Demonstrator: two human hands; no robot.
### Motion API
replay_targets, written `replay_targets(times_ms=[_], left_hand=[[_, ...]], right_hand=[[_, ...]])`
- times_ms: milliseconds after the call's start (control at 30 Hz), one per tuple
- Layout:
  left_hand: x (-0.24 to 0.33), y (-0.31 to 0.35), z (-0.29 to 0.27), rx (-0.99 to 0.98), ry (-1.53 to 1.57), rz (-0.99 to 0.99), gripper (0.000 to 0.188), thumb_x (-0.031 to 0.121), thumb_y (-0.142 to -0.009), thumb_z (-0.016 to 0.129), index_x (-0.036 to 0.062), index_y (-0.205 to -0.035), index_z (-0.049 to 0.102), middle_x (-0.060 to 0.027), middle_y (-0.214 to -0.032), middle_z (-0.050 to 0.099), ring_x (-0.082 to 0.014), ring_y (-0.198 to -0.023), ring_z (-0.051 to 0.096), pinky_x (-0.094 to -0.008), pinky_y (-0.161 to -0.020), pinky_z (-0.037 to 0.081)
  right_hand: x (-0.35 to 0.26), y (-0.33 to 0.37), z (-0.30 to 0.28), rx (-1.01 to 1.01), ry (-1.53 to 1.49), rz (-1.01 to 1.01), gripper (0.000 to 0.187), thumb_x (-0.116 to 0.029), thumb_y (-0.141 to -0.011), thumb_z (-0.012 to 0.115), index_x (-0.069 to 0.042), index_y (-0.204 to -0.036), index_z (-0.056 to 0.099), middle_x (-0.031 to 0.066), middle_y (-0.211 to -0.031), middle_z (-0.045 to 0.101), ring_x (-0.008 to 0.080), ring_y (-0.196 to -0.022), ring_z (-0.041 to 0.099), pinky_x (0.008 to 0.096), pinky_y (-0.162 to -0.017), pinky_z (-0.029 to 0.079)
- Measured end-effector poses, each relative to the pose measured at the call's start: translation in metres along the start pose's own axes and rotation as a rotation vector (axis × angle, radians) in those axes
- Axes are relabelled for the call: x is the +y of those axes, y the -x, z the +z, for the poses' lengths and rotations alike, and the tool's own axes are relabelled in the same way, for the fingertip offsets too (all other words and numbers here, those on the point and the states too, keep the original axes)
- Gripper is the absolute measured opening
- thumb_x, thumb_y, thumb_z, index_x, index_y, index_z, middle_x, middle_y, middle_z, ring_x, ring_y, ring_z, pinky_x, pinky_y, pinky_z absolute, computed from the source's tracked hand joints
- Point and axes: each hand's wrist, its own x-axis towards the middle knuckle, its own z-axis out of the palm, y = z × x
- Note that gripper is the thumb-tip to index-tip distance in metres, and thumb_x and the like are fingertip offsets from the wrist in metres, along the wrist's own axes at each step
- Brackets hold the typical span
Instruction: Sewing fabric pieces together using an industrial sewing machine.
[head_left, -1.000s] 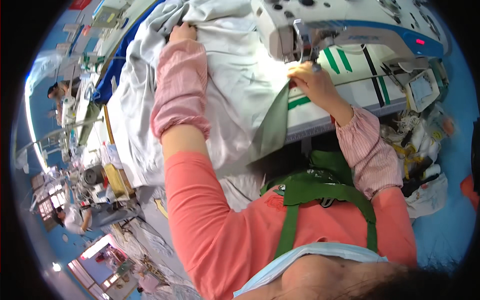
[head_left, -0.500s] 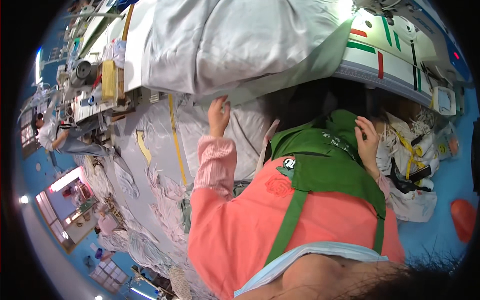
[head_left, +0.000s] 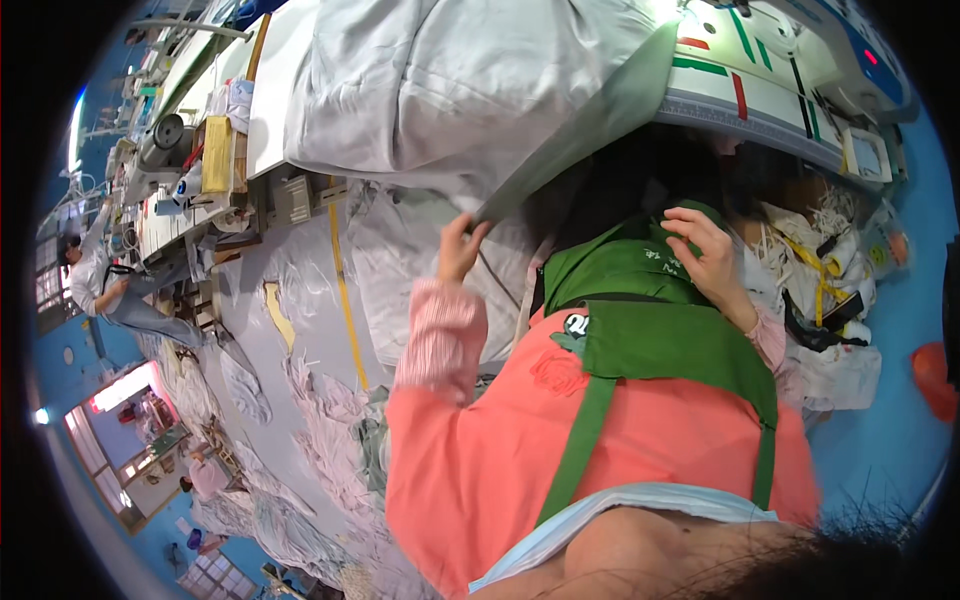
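Note:
A large piece of pale grey satiny fabric (head_left: 420, 90) covers the white sewing table (head_left: 268, 100) and hangs over its front edge. Its darker grey-green border (head_left: 595, 130) stretches slantwise from the machine's light at the upper right down to my left hand (head_left: 460, 250). My left thumb and fingers pinch the lower corner of this border. Over the green apron (head_left: 670, 345) on my lap hovers my right hand (head_left: 706, 256), fingers loosely bent and apart, with nothing in them. The needle area lies at the top edge, not clearly seen.
A sewing machine (head_left: 850, 45) stands at the upper right, beside red and green tape marks (head_left: 700, 66). A bag of scraps with a yellow tape measure (head_left: 825, 265) hangs at the right. Fabric heaps (head_left: 325, 415) lie on the left floor. Another person (head_left: 105, 285) sits far left.
My left hand has moved right and slightly down, drawing the border's corner taut into a slant. My right hand has shifted left and a little up over the lap.

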Motion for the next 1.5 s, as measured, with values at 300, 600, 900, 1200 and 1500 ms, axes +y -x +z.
replay_targets(times_ms=[300,600,900,1200,1500], left_hand=[[0.287,0.074,-0.069,-0.166,-0.219,1.245,0.028,-0.004,-0.062,0.068,-0.0068,-0.090,0.063,-0.0001,-0.058,0.040,-0.0131,-0.046,0.044,-0.0280,-0.042,0.033],[0.334,0.073,-0.021,-0.407,-0.285,1.367,0.015,0.001,-0.071,0.066,-0.0020,-0.085,0.059,-0.0020,-0.061,0.041,-0.0132,-0.047,0.045,-0.0279,-0.044,0.037],[0.242,-0.107,0.006,-0.031,-0.384,0.643,0.033,0.009,-0.083,0.069,0.0008,-0.114,0.060,-0.0151,-0.104,0.066,-0.0354,-0.092,0.063,-0.0367,-0.079,0.052],[0.197,-0.221,0.002,-0.042,-0.866,0.219,0.083,0.061,-0.081,0.062,-0.0019,-0.134,0.047,-0.0304,-0.141,0.041,-0.0407,-0.133,0.038,-0.0426,-0.107,0.035],[0.224,-0.284,0.001,-0.063,-0.978,0.170,0.079,0.062,-0.079,0.062,-0.0033,-0.122,0.053,-0.0252,-0.124,0.054,-0.0388,-0.116,0.053,-0.0428,-0.094,0.044]], right_hand=[[-0.061,-0.018,-0.036,0.226,0.168,-0.639,0.026,0.004,-0.071,0.074,0.000,-0.096,0.065,0.0131,-0.102,0.065,0.0278,-0.084,0.063,0.0331,-0.069,0.052],[-0.067,0.007,-0.065,0.125,0.361,-1.017,0.024,-0.006,-0.067,0.064,-0.003,-0.090,0.068,0.0065,-0.090,0.064,0.0213,-0.075,0.061,0.0302,-0.063,0.052],[0.056,0.066,-0.008,0.047,0.084,-0.375,0.017,-0.002,-0.069,0.070,-0.004,-0.086,0.068,0.0076,-0.078,0.065,0.0256,-0.071,0.060,0.0354,-0.062,0.051],[0.093,0.032,-0.005,0.066,-0.021,-0.162,0.015,-0.004,-0.069,0.073,-0.004,-0.084,0.069,0.0073,-0.077,0.067,0.0264,-0.072,0.060,0.0371,-0.064,0.051],[0.094,-0.018,-0.022,0.153,-0.059,-0.225,0.020,0.003,-0.065,0.073,-0.001,-0.084,0.068,0.0082,-0.078,0.066,0.0251,-0.069,0.060,0.0352,-0.059,0.050]])
